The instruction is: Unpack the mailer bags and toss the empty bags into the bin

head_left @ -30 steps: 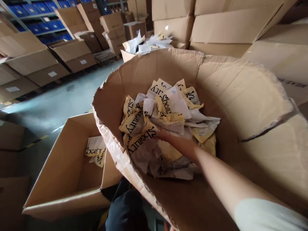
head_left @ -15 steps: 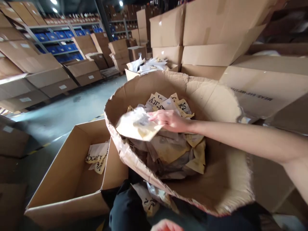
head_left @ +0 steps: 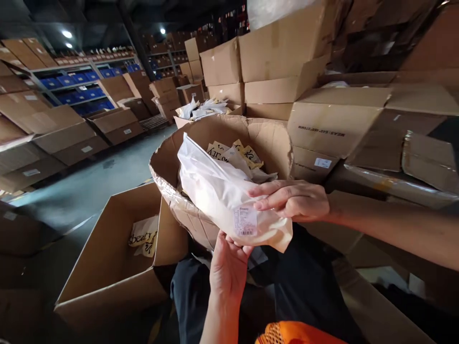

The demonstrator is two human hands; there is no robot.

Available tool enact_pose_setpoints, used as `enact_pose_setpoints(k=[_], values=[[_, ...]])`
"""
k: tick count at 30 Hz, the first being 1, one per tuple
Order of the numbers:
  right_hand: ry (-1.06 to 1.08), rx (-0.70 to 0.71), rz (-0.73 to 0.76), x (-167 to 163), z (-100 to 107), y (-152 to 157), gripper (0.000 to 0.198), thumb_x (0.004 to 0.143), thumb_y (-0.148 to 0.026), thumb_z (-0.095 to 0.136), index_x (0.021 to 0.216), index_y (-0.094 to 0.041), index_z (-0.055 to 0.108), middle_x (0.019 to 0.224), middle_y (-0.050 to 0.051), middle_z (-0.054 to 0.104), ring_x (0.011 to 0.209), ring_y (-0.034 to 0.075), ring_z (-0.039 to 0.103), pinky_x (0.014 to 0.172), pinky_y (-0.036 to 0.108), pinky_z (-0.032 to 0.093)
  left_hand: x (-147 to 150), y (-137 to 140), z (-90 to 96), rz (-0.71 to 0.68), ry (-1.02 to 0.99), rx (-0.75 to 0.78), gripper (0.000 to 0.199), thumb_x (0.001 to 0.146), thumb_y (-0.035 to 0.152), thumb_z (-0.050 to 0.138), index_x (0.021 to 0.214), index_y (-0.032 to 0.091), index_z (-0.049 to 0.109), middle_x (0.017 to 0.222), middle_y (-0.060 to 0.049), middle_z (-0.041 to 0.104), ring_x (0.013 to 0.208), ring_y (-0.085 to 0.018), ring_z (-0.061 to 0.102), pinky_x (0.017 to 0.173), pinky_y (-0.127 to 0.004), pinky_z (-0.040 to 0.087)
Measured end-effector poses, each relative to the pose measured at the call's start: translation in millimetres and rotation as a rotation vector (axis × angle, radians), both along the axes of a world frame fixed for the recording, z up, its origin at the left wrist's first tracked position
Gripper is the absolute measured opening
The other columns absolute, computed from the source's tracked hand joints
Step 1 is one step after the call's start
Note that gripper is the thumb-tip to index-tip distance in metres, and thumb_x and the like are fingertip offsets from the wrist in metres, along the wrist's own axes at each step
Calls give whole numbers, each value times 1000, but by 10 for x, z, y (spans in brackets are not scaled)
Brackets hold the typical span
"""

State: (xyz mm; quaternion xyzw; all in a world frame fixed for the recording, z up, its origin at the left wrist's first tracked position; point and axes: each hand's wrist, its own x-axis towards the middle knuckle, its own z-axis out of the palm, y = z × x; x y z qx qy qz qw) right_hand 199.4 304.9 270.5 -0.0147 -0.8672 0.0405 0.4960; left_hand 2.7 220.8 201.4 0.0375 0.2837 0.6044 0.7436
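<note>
A white plastic zip bag (head_left: 211, 186) with a printed barcode label (head_left: 245, 221) is tilted in front of me, over the near rim of a large round-sided carton (head_left: 195, 220). My left hand (head_left: 229, 263) supports its lower edge from below, fingertips behind it. My right hand (head_left: 294, 199) grips the right side, fingers lying across the front near the label and the thumb hidden. Behind the bag, several similar bags (head_left: 247, 154) with black lettering lie inside the carton, partly covered from view.
An open cardboard box (head_left: 103, 292) at the left holds a few lettered bags (head_left: 144, 234). Another box of white bags (head_left: 204, 109) stands behind the carton. Stacked cartons (head_left: 333, 124) rise at the right, and shelves with blue bins (head_left: 77, 77) line the back left.
My right hand has brought the bag out of the carton, toward me. My left hand has come up from the bottom edge to its underside. The view has shifted right and the carton tips away.
</note>
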Motion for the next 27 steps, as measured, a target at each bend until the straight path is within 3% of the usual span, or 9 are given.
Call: enact_pose_setpoints(k=[3,6,10,14,17,20,24,27], values=[[26,5,9,71,44,-114,19,88,-3,64,79,-14,51,109,12,72,120,29,64,92,41,63,58,-90,16,-36,-4,25,40,59,40,93,90,22,76,94,-6,75,92,-22,72,78,-35,62],[32,26,26,96,100,-217,17,89,-4,63,80,-13,52,107,14,71,120,29,64,93,41,63,39,-120,2,-82,-3,100,39,66,41,90,100,25,78,106,-8,76,104,-25,70,89,-38,60],[44,36,30,75,99,-264,16,94,-5,57,82,-14,51,106,13,71,120,27,65,94,39,63,-24,-125,-51,-97,29,167,33,68,40,88,98,26,80,112,-10,75,109,-28,69,96,-41,57],[50,14,45,42,3,-224,15,93,-6,58,83,-13,50,105,14,71,120,27,64,95,39,62,-35,-120,-71,1,57,71,50,58,37,93,106,32,79,114,-6,75,103,-26,71,89,-34,60],[-23,-51,64,17,-83,-218,12,95,-6,54,88,-15,52,107,14,70,122,25,63,98,37,60,-50,-129,-137,-36,61,53,66,58,50,91,120,34,73,124,-7,71,116,-30,66,97,-39,57],[-172,-162,106,-4,-189,-250,14,100,-11,45,91,-19,53,106,11,66,120,18,62,99,30,57,-185,-217,-365,-30,75,32,68,68,55,83,129,29,69,131,-11,67,129,-36,56,111,-48,45],[-447,-328,0,-15,-397,-316,10,92,-11,56,94,-21,54,93,6,58,103,17,59,88,28,54,-609,-516,-838,49,116,-108,37,78,28,76,115,31,76,120,-5,73,121,-30,63,107,-43,50],[-526,-654,-128,-44,-568,-368,44,75,-27,83,106,-18,53,102,7,54,92,16,54,79,27,51,-935,-756,-1076,-82,153,-106,24,79,28,75,101,34,79,110,1,76,117,-30,66,107,-44,50]])
